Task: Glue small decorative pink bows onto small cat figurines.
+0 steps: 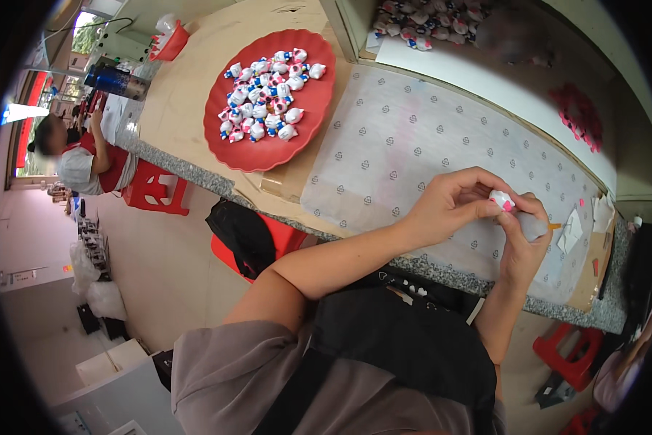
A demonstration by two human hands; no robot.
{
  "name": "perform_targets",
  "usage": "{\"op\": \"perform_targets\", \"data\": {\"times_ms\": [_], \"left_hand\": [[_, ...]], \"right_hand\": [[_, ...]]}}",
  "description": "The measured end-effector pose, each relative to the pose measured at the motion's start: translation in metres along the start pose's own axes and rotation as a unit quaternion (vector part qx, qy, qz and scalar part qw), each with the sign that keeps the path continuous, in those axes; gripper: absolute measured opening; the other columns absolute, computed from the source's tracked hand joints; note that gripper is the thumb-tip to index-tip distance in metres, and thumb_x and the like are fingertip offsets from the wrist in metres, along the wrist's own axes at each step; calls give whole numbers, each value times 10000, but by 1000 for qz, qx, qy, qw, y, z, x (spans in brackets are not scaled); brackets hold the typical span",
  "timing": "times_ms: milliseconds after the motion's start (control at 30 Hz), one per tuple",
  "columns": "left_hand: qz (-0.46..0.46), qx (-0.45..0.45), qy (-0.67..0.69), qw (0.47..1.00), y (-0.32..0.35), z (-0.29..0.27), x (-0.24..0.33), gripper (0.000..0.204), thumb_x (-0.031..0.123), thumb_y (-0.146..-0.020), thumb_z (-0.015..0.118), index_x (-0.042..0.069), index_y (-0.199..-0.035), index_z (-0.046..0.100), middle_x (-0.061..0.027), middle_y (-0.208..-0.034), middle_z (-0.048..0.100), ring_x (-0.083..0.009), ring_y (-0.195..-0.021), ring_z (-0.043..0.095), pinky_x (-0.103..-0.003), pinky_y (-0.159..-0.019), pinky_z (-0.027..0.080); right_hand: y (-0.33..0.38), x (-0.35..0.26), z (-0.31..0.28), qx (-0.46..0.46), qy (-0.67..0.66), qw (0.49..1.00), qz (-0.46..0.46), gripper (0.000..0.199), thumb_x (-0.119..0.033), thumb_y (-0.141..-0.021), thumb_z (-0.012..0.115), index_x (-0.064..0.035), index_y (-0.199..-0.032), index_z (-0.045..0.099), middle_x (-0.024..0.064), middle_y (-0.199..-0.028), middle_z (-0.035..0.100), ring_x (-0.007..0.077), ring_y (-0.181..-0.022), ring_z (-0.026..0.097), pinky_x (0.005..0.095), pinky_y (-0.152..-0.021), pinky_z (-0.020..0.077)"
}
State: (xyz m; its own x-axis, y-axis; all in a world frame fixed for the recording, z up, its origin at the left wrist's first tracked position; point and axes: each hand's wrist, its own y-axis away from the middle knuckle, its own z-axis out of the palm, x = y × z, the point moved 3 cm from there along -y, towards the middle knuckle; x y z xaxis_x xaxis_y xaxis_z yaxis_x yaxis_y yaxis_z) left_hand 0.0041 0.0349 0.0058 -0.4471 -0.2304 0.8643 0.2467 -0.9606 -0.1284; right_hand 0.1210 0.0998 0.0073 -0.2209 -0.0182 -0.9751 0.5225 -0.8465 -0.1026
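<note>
A small white figurine point(501, 197) with pink patches is pinched in the fingertips of my left hand point(445, 205), above the paper-covered table. My right hand point(523, 246) meets it from the other side, its thumb close to the figurine. Within the right hand's curled fingers sits a pale, translucent rounded object point(534, 228) with a thin orange tip pointing right; its exact kind is unclear. Farther left, a red scalloped tray point(221, 148) carries many similar figurines in white, blue and pink.
White printed paper point(362, 152) covers the table before me. More figurines point(431, 25) lie on the shelf beyond, near a pink pile point(578, 116). A folded white tissue point(570, 230) rests right of my hands. Red stools point(155, 190) stand around; a person point(94, 156) sits far left.
</note>
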Motion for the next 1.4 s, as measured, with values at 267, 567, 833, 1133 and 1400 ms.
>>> {"op": "perform_targets", "data": {"times_ms": [267,567,833,1133,1400], "left_hand": [[287,211,-588,726,17,-84,110,259,-26,-685,570,25,-938,550,-100,-924,539,-232,-899,491,-309,-787,381],[213,80,-659,717,-116,-37,75,223,112,-698,588,65,-915,567,-102,-888,563,-263,-852,513,-354,-697,413],[378,153,-816,409,-216,-36,4,302,247,-660,616,154,-935,531,-96,-734,547,-253,-640,548,-360,-523,459],[-84,62,-70,992,-100,-27,21,307,32,-791,474,-19,-1093,445,-109,-1000,527,-184,-911,536,-259,-796,452],[-109,102,48,988,-12,-18,11,371,38,-774,539,22,-1129,434,-51,-944,554,-153,-864,546,-259,-783,444]], "right_hand": [[-7,-11,3,23,57,998,1,411,76,-613,605,12,-1010,519,49,-794,510,58,-638,457,185,-660,373],[-7,-3,-6,26,13,998,-60,593,80,-632,535,-37,-1152,275,85,-956,397,96,-735,409,218,-655,372],[-2,8,-12,-36,-58,996,-57,400,62,-665,402,-42,-1028,270,104,-1028,338,135,-744,431,260,-650,395],[-3,-13,-13,30,-10,995,-96,360,13,-758,478,32,-1116,444,88,-1026,351,160,-883,494,257,-678,472],[-6,-19,-22,119,-128,970,-171,302,34,-643,621,-9,-884,444,124,-910,484,147,-702,504,232,-554,434]]}}
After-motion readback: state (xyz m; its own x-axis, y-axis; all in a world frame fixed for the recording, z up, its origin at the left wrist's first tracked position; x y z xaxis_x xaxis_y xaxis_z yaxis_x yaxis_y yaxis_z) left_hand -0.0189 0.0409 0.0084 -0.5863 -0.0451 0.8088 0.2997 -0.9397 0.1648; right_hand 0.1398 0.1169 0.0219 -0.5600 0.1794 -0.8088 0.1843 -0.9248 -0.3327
